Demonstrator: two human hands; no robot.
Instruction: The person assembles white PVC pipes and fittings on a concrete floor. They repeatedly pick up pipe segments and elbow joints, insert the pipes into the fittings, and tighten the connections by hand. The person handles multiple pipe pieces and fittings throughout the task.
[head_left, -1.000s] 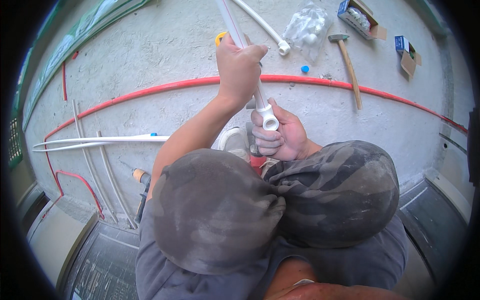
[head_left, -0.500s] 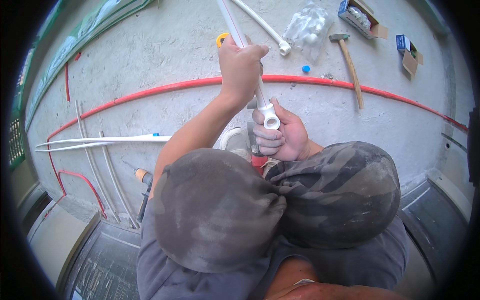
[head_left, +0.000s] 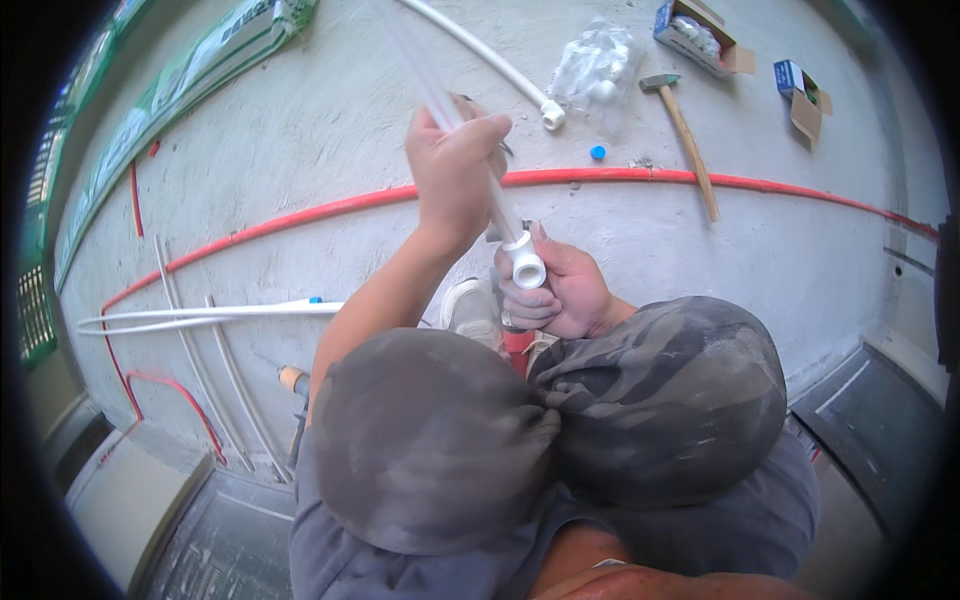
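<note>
So on my feed I've got the left hand (head_left: pixel 457 178) wrapped round the white pipe (head_left: pixel 506 214), which slants across the red pipe (head_left: pixel 600 175) down-right to the fitting (head_left: pixel 525 262) my right hand (head_left: pixel 566 292) clutches, on the red pipe's near side.

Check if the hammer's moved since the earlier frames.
No. The hammer still lies across the red pipe at about the same spot; the whole view has shifted instead.

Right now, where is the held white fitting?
In the head view, the white fitting is near the middle, at the lower end of the white pipe, in the right hand, below the left hand.
</note>
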